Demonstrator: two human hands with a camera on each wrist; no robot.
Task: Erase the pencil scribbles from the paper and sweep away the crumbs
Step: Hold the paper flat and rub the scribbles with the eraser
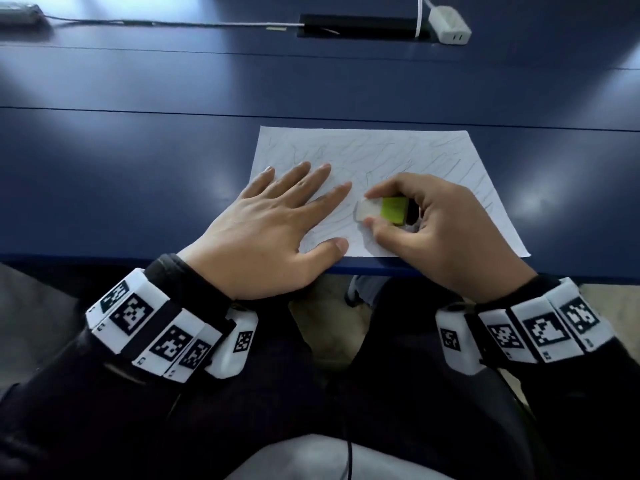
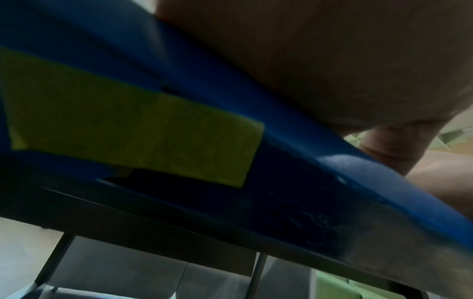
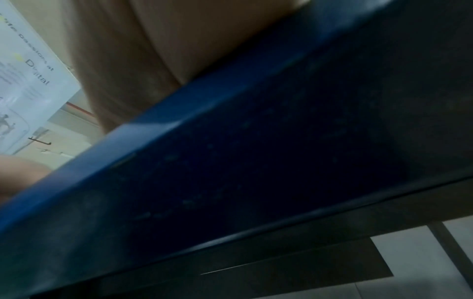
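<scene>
A white sheet of paper [image 1: 408,150] covered in faint pencil scribbles lies on the blue table [image 1: 138,161] at its near edge. My left hand [image 1: 277,216] lies flat on the sheet's left part, fingers spread and straight. My right hand [image 1: 415,220] pinches a white eraser with a green sleeve [image 1: 381,209] between thumb and fingers, its white end down on the paper just right of my left forefinger. Both wrist views look up at the table's front edge [image 2: 332,161] from below; the paper and eraser are hidden there.
A white power adapter [image 1: 449,25] with its cable sits at the far right by a black cable slot [image 1: 360,26]. A grey device [image 1: 19,13] lies at the far left corner. A yellow-green sticker [image 2: 143,129] clings under the table edge.
</scene>
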